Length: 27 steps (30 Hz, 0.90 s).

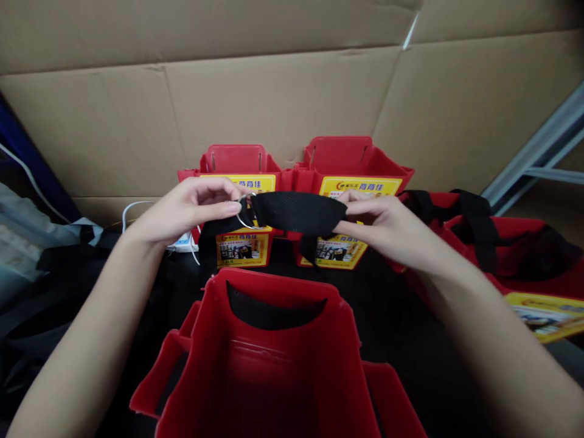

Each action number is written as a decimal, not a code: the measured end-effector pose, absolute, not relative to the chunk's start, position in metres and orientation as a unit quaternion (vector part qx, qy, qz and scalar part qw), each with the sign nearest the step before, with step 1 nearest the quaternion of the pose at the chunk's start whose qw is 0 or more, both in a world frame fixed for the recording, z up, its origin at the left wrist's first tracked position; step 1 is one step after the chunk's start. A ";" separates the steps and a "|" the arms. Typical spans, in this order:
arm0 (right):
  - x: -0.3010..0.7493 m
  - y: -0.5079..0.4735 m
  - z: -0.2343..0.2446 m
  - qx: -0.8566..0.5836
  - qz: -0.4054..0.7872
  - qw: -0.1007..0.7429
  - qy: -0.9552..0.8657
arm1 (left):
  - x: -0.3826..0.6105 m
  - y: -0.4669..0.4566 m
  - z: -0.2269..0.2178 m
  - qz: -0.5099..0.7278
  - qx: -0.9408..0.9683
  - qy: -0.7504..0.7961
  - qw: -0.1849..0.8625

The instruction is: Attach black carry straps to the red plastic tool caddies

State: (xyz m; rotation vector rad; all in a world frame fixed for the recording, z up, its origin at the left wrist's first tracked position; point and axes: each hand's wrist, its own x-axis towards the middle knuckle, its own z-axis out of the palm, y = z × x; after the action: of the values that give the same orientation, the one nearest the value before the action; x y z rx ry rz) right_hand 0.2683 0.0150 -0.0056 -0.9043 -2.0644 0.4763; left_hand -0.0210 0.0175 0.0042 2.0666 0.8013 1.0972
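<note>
**Strap at the ring, red bag waiting below**

I had both hands raised over the tabletop [410, 340], holding a black webbing strap [296, 212] stretched level between them. My left hand [182, 210] had its grip pinched together on the strap's left end, right at a metal ring [246, 213], thumb and forefinger closed on the webbing where it met the ring. My right hand [387, 222] had its grip clamped on the strap's right end, fingers folded over the wide part.

As I judged it, the strap was only partly fitted: it seemed to pass through the ring, but whether it was fully threaded I could not tell, since my fingertips covered that spot. A tail of the strap hung down on the left toward the open red bag [274, 359], which sat nearest to me, directly under my hands, with a black inner band showing at its far rim. That bag appeared unfinished, its strap not yet settled.

Farther off, two more red bags with yellow labels [246, 182] stood side by side against the cardboard wall [274, 91]. These looked already assembled. Another red bag with black straps [493, 243] lay on its side at the right, well apart from my hands.
</note>
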 end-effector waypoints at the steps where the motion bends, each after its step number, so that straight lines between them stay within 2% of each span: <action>1: 0.256 0.010 -0.006 -0.351 0.169 0.421 -0.819 | -0.014 0.017 0.003 0.405 0.803 0.279 0.335; 3: 0.234 0.001 -0.005 -0.346 0.151 0.438 -0.816 | 0.003 0.017 -0.003 0.356 0.838 0.237 0.340; 6: 0.217 -0.005 -0.001 -0.329 0.185 0.466 -0.800 | 0.025 0.020 -0.010 0.324 0.871 0.207 0.306; 11: 0.218 -0.007 0.012 -0.264 0.229 0.477 -0.807 | 0.033 0.022 -0.003 0.373 0.887 0.156 0.225; 17: 0.238 -0.048 0.014 -0.257 0.159 0.429 -0.851 | 0.020 -0.009 0.019 0.444 0.882 0.133 0.083; 19: 0.246 -0.067 0.009 -0.249 0.114 0.396 -0.876 | 0.014 -0.029 0.018 0.457 0.881 0.117 0.038; 21: 0.250 -0.083 0.002 -0.230 0.068 0.343 -0.908 | 0.009 -0.050 0.010 0.413 0.906 0.094 -0.005; 25: 0.244 -0.103 -0.015 -0.202 -0.005 0.191 -0.961 | 0.005 -0.076 -0.012 0.191 0.970 0.109 -0.102; 27: 0.236 -0.110 -0.024 -0.208 -0.023 0.128 -0.969 | 0.004 -0.083 -0.017 0.098 0.984 0.117 -0.087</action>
State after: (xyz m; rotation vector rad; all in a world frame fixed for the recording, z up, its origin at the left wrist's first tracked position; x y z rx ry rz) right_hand 0.2361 -0.1095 -0.0243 -0.6048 -2.8198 -0.0676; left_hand 0.0039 -0.0828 -0.0168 3.2765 0.3902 0.3254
